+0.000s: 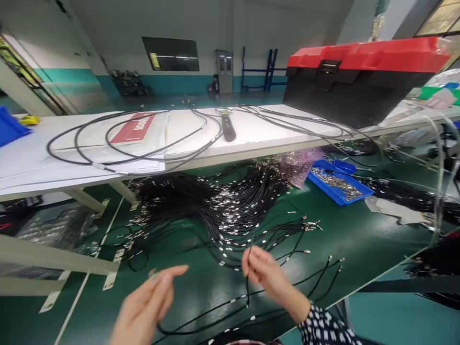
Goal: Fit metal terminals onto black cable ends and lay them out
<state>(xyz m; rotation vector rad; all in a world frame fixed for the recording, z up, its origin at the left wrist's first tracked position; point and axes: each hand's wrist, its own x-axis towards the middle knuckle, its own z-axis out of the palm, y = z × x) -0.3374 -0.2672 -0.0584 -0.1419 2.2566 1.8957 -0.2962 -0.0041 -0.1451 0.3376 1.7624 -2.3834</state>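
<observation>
My right hand (265, 274) is closed in a pinch on a thin black cable (247, 290). One end of that cable hangs straight down below the fingers, just above the green work surface (201, 292). To the left, my left hand (147, 302) is raised with its index finger stretched out toward the right, and no cable shows in it. Beyond both hands spreads a large bundle of black cables (187, 196) with white labels and metal ends. Several loose cables (212, 330) run across the surface beneath my hands.
A blue tray (338, 202) of small metal parts sits right of the bundle, beside pink bubble wrap (296, 167). Above, a white shelf (190, 160) carries looped cables, a black-handled tool (227, 127) and a red-lidded toolbox (341, 91). Shelf legs (86, 200) stand at left.
</observation>
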